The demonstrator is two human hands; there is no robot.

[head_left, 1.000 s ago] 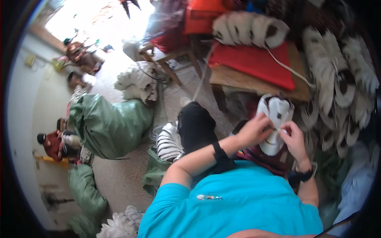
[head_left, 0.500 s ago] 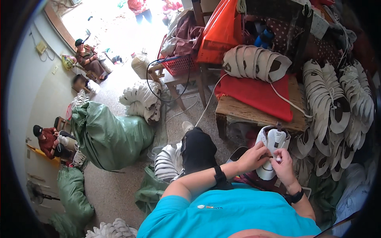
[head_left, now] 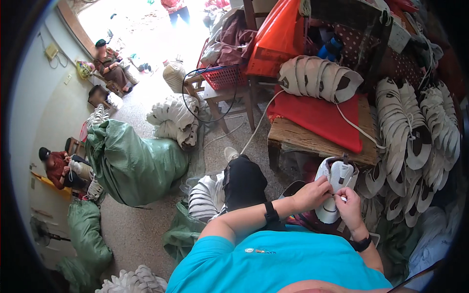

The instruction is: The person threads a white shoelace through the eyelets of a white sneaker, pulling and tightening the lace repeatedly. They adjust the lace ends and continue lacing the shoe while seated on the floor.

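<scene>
Speckled floor point(head_left: 132, 234), red cloth point(head_left: 317, 119) laid on bench point(head_left: 298, 137), white shoe point(head_left: 341, 171) propped near its edge, unidentifiable dark item point(head_left: 334, 195) pinched over shoe between left hand point(head_left: 314, 194) and right hand point(head_left: 349, 208), both closed.

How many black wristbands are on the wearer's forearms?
2: one black band at the left hand's wrist, another band at the right hand's wrist. Both are in plain view.

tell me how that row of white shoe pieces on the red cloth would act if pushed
The row of white shoe pieces may roll, as it lies on its side with a rounded outline. It would probably flex rather than stay rigid, since its pieces overlap separately. The red cloth might shift too, since the row rests on it.
</scene>
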